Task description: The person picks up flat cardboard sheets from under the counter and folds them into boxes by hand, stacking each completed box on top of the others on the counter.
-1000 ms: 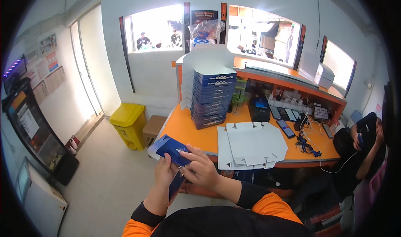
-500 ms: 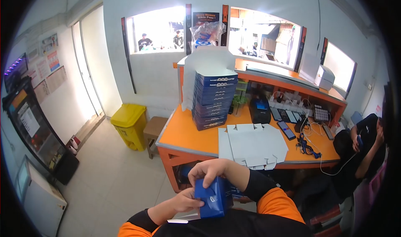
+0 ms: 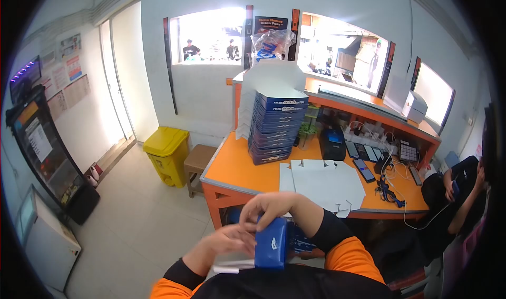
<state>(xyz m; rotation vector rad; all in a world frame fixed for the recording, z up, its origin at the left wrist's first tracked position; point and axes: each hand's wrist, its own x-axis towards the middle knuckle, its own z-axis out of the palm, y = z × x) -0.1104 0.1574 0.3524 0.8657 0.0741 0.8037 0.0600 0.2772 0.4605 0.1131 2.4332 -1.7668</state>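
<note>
A blue cardboard box [image 3: 271, 246] with a small white print is held close against my body, its white flap [image 3: 226, 270] sticking out at the lower left. My right hand [image 3: 269, 210] reaches over the top, with bent fingers and thumb gripping the upper edge. Beside the upper left edge is my left hand [image 3: 227, 241], its fingers blurred by motion; whether they grip the box does not show. Ahead on the orange counter [image 3: 232, 164] stand a tall stack of blue boxes with open white lids [image 3: 276, 125] and several flat white cardboard blanks [image 3: 324, 185].
Phones [image 3: 363, 170], cables, a black card terminal [image 3: 332, 143] and a lanyard [image 3: 389, 192] lie to the right. A seated person [image 3: 456, 193] holds a phone there. Left of the counter are a stool [image 3: 200, 159], a yellow bin [image 3: 167, 157] and a display fridge [image 3: 50, 157].
My left thumb has left the box's front face, and that hand has shifted up along the left edge. The box has turned slightly more upright. My right hand keeps its hold on top.
</note>
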